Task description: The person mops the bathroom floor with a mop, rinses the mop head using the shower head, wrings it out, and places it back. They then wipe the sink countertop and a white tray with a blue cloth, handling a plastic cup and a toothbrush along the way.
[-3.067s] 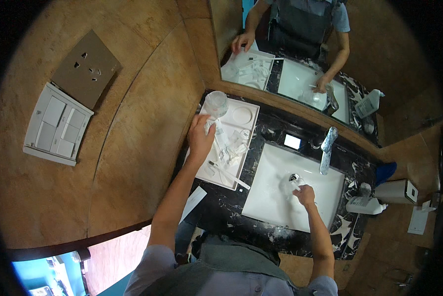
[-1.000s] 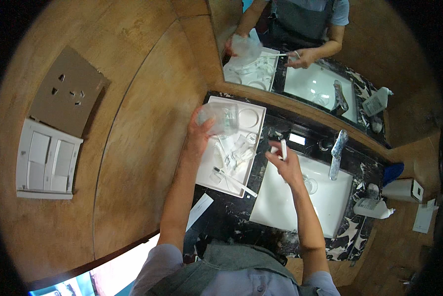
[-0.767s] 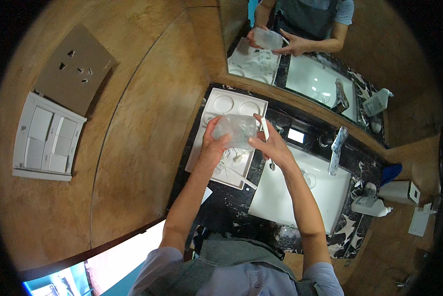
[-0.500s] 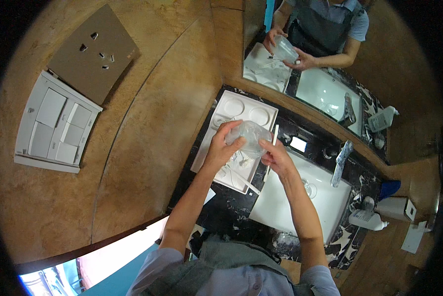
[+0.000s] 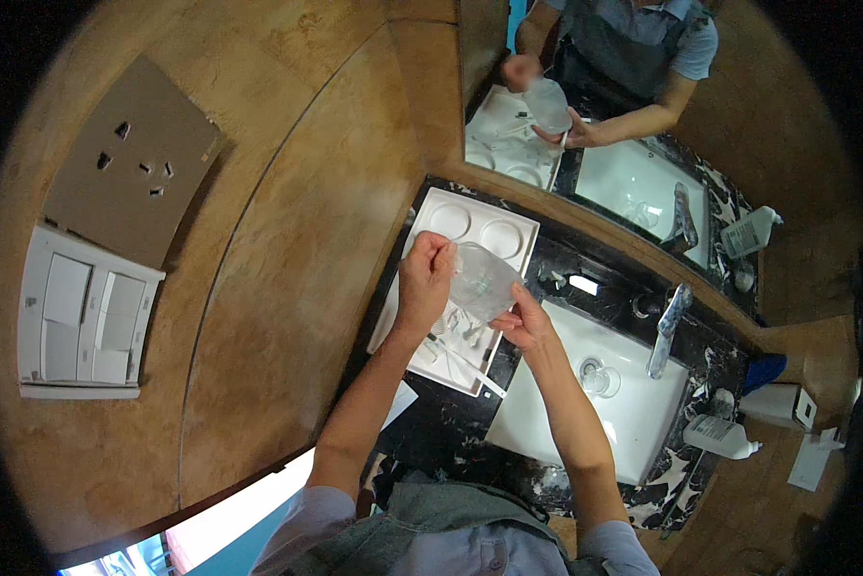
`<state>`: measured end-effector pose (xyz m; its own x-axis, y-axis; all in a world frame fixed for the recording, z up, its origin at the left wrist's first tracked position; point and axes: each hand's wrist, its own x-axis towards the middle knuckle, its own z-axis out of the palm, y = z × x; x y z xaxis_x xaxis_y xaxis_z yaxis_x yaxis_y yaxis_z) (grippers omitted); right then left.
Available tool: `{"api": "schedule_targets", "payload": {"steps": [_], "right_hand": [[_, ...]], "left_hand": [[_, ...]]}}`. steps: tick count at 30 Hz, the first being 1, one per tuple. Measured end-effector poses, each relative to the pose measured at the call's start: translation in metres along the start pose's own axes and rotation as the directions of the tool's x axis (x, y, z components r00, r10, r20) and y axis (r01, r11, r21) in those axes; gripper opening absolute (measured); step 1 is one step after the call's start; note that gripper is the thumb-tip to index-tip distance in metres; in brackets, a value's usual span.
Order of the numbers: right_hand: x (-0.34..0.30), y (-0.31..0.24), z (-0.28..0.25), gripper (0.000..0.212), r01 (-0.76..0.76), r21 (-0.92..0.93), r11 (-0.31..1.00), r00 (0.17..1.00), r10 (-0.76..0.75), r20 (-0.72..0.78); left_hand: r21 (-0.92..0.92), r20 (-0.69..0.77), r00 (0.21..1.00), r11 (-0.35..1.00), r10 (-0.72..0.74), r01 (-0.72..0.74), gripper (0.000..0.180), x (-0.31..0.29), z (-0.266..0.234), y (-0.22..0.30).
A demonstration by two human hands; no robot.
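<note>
Over the white tray [image 5: 429, 206] I hold a clear plastic bag [image 5: 487, 281]. It bulges in a rounded, cup-like shape; whether a cup is inside I cannot tell. My left hand [image 5: 425, 281] is closed at the bag's left edge, its fingertips pinched together. At the lower right my right hand [image 5: 527, 322] grips the bag, thumb on top and fingers beneath. Several small white and clear items, partly hidden by the bag, lie in the tray. A white stick-shaped handle [image 5: 479, 375] sticks out over the tray's near edge. The mirror shows both hands on the bag.
Right of the tray is a white sink [image 5: 556, 413] with a clear glass [image 5: 601, 381] in it and a chrome faucet [image 5: 668, 331] beside it. A white bottle [image 5: 719, 437], a blue cloth [image 5: 765, 372] and a white box [image 5: 779, 406] are at the right. The mirror [image 5: 623, 173] stands behind.
My left hand has shifted from holding the bag's side, fingers around it, to a pinch at its left edge. The bag has tilted and looks flatter. My view has turned slightly.
</note>
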<state>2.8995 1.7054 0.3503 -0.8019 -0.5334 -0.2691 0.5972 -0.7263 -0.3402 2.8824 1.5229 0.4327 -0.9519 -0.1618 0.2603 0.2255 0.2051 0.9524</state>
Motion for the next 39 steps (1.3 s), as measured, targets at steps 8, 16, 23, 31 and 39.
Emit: {"api": "schedule_targets", "payload": {"steps": [8,16,23,31,39], "right_hand": [[-0.003,-0.004,0.017,0.094,0.158,0.075,0.985,0.972,-0.169,0.166],[-0.024,0.004,0.005,0.080,0.232,0.179,0.956,0.965,-0.249,0.078],[-0.038,0.018,0.006,0.080,0.426,0.245,0.871,0.905,-0.414,-0.101],[-0.075,0.013,0.012,0.069,0.232,0.336,0.913,0.942,-0.297,0.156],[-0.113,0.043,0.026,0.080,0.243,0.355,0.903,0.970,-0.225,-0.092]], "left_hand": [[-0.343,0.065,0.970,0.918,0.236,-0.201,0.026,0.000,-0.025,0.093],[0.445,0.395,0.766,0.623,0.508,-0.643,0.037,-0.034,0.001,0.112],[0.425,0.584,0.624,0.460,0.519,-0.780,0.026,-0.077,0.030,0.096],[0.505,0.544,0.816,0.701,0.193,-0.503,0.046,-0.062,0.014,0.108],[0.274,0.737,0.651,0.798,0.184,-0.536,0.086,-0.076,0.018,0.162]]}}
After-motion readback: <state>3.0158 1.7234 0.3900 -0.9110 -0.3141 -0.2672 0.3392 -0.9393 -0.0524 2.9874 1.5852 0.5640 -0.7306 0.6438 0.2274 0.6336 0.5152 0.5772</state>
